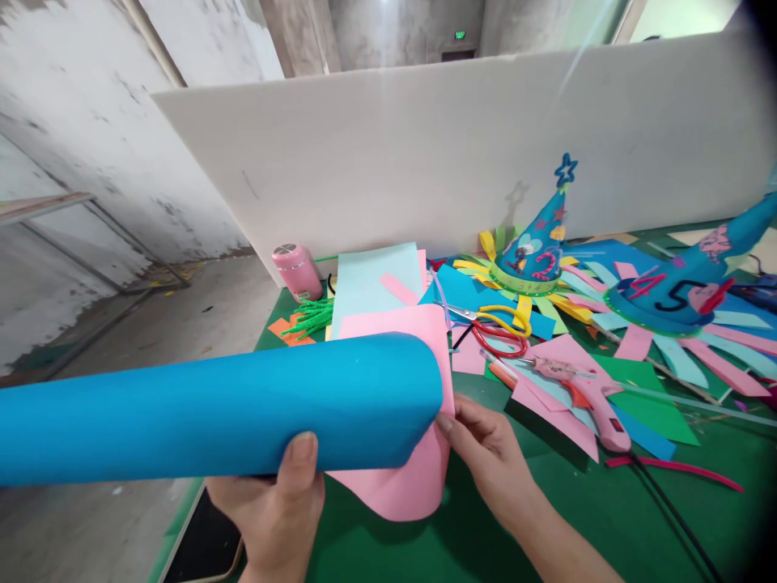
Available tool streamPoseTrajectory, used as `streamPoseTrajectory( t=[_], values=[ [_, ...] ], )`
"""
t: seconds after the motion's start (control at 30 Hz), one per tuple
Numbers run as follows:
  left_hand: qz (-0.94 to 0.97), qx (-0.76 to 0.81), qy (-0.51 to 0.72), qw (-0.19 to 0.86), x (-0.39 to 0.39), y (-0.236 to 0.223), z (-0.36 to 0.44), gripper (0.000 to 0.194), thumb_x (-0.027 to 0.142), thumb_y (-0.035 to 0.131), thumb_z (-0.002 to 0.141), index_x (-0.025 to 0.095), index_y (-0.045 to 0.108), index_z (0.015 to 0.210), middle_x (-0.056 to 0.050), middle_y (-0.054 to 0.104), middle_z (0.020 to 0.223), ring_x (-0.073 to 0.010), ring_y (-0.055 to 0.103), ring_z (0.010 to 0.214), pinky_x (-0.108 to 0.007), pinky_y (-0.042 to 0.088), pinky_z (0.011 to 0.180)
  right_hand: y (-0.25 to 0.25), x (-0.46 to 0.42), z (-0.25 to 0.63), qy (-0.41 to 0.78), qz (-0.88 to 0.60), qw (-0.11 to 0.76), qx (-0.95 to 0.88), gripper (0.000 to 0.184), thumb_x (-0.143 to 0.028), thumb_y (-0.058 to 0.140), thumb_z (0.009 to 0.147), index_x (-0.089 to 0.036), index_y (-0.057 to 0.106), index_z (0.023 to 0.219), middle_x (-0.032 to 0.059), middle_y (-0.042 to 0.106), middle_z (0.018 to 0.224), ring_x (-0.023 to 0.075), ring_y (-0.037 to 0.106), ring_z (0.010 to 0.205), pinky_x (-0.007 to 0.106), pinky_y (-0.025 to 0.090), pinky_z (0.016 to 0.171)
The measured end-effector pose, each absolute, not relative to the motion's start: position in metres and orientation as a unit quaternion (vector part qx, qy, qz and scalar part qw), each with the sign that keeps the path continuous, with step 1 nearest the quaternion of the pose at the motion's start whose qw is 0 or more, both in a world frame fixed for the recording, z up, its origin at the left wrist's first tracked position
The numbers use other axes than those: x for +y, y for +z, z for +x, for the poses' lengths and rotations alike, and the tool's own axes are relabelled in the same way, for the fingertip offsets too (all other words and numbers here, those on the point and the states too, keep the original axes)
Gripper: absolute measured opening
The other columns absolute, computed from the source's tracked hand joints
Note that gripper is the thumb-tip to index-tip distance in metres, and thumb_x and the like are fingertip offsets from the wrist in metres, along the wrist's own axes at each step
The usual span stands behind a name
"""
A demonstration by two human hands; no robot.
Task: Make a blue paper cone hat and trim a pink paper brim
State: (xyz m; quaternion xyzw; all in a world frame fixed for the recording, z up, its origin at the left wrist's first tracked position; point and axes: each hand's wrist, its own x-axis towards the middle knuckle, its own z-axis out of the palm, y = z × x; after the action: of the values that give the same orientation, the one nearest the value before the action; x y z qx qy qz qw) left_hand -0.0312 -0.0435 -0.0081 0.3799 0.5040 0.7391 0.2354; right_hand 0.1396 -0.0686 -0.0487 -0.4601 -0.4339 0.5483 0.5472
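Note:
A long roll of blue paper (231, 405) stretches from the left edge of the view to the middle, held above the table. My left hand (282, 502) grips its lower side, thumb pressed on the front. My right hand (489, 453) pinches the right end, where the blue paper's edge meets a pink sheet (418, 494). Behind and below the roll, that pink sheet curves downward. Whether the fingers hold the blue edge, the pink edge or both is not clear. The fingers of my left hand behind the roll are hidden.
Right of my hands lie scissors (501, 328) and a pink glue gun (583, 389) with a black cord. Two decorated blue cone hats (534, 251) stand farther right. A pink bottle (296, 271), green pipe cleaners (309, 317) and a phone (206, 538) sit along the left.

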Motion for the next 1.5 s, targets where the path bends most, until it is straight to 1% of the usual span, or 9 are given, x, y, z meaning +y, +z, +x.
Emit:
streamPoseTrajectory(
  t=[0.2, 0.4, 0.57, 0.73, 0.87, 0.97, 1.1, 1.27, 1.5],
  values=[
    [0.401, 0.512, 0.728, 0.216, -0.042, -0.009, -0.031, 0.061, 0.049, 0.08, 0.053, 0.024, 0.058, 0.104, -0.007, 0.062, 0.11, -0.029, 0.06, 0.101, -0.036, 0.058, 0.07, -0.054, -0.071, 0.136, 0.513, -0.451, 0.564, -0.464, 0.026, -0.039, 0.053, 0.089, -0.021, 0.071, 0.08, 0.0008, 0.055, 0.073, 0.0152, 0.049, 0.07, 0.026, 0.04, 0.065],
    [0.391, 0.491, 0.75, 0.21, -0.041, -0.014, -0.03, 0.062, 0.042, 0.081, 0.056, 0.025, 0.058, 0.111, -0.005, 0.062, 0.101, -0.0225, 0.06, 0.089, -0.027, 0.055, 0.059, -0.057, -0.071, 0.133, 0.503, -0.437, 0.582, -0.466, 0.023, -0.035, 0.053, 0.09, -0.021, 0.071, 0.086, 0.0007, 0.058, 0.075, 0.0132, 0.049, 0.07, 0.024, 0.04, 0.063],
    [0.405, 0.494, 0.744, 0.196, -0.041, -0.015, -0.031, 0.06, 0.043, 0.079, 0.058, 0.024, 0.059, 0.111, -0.005, 0.062, 0.099, -0.0223, 0.061, 0.087, -0.032, 0.057, 0.068, -0.06, -0.07, 0.133, 0.509, -0.428, 0.589, -0.458, 0.022, -0.036, 0.055, 0.09, -0.021, 0.071, 0.085, -0.0012, 0.056, 0.072, 0.0113, 0.046, 0.066, 0.022, 0.039, 0.061],
    [0.414, 0.481, 0.749, 0.191, -0.041, -0.014, -0.03, 0.055, 0.042, 0.079, 0.059, 0.024, 0.061, 0.108, -0.005, 0.062, 0.098, -0.0228, 0.061, 0.09, -0.028, 0.056, 0.063, -0.061, -0.072, 0.133, 0.526, -0.426, 0.591, -0.439, 0.023, -0.038, 0.054, 0.09, -0.023, 0.071, 0.086, -0.0023, 0.058, 0.07, 0.0105, 0.046, 0.066, 0.021, 0.04, 0.06],
    [0.41, 0.472, 0.755, 0.199, -0.039, -0.014, -0.03, 0.057, 0.042, 0.08, 0.057, 0.024, 0.062, 0.107, -0.005, 0.062, 0.095, -0.0193, 0.06, 0.08, -0.03, 0.057, 0.063, -0.06, -0.071, 0.133, 0.537, -0.422, 0.594, -0.424, 0.022, -0.038, 0.056, 0.09, -0.024, 0.072, 0.087, -0.0032, 0.058, 0.069, 0.0091, 0.047, 0.065, 0.019, 0.04, 0.06],
    [0.409, 0.473, 0.751, 0.212, -0.038, -0.013, -0.031, 0.058, 0.039, 0.081, 0.057, 0.025, 0.061, 0.11, -0.005, 0.062, 0.096, -0.0168, 0.058, 0.076, -0.03, 0.057, 0.062, -0.058, -0.07, 0.133, 0.559, -0.41, 0.589, -0.415, 0.019, -0.037, 0.058, 0.089, -0.025, 0.072, 0.089, -0.0026, 0.062, 0.072, 0.0097, 0.051, 0.068, 0.019, 0.044, 0.063],
    [0.42, 0.479, 0.744, 0.202, -0.036, -0.013, -0.033, 0.06, 0.04, 0.081, 0.057, 0.026, 0.06, 0.111, -0.005, 0.063, 0.098, -0.0196, 0.059, 0.081, -0.033, 0.056, 0.066, -0.058, -0.071, 0.133, 0.587, -0.388, 0.583, -0.407, 0.016, -0.036, 0.06, 0.087, -0.027, 0.071, 0.095, -0.0013, 0.068, 0.08, 0.0123, 0.059, 0.073, 0.023, 0.049, 0.068],
    [0.433, 0.492, 0.731, 0.191, -0.037, -0.012, -0.029, 0.068, 0.042, 0.081, 0.056, 0.024, 0.056, 0.116, -0.008, 0.062, 0.105, -0.0266, 0.062, 0.092, -0.042, 0.056, 0.076, -0.061, -0.073, 0.132, 0.591, -0.38, 0.587, -0.402, 0.016, -0.034, 0.06, 0.087, -0.028, 0.071, 0.098, -0.001, 0.07, 0.083, 0.0119, 0.06, 0.073, 0.023, 0.049, 0.068],
    [0.466, 0.49, 0.72, 0.156, -0.038, -0.009, -0.02, 0.069, 0.043, 0.08, 0.058, 0.025, 0.053, 0.119, -0.007, 0.061, 0.109, -0.0256, 0.062, 0.094, -0.044, 0.055, 0.082, -0.059, -0.071, 0.131, 0.59, -0.367, 0.603, -0.393, 0.017, -0.033, 0.06, 0.088, -0.029, 0.07, 0.101, -0.0003, 0.071, 0.091, 0.0136, 0.062, 0.077, 0.024, 0.05, 0.067]
  ],
)
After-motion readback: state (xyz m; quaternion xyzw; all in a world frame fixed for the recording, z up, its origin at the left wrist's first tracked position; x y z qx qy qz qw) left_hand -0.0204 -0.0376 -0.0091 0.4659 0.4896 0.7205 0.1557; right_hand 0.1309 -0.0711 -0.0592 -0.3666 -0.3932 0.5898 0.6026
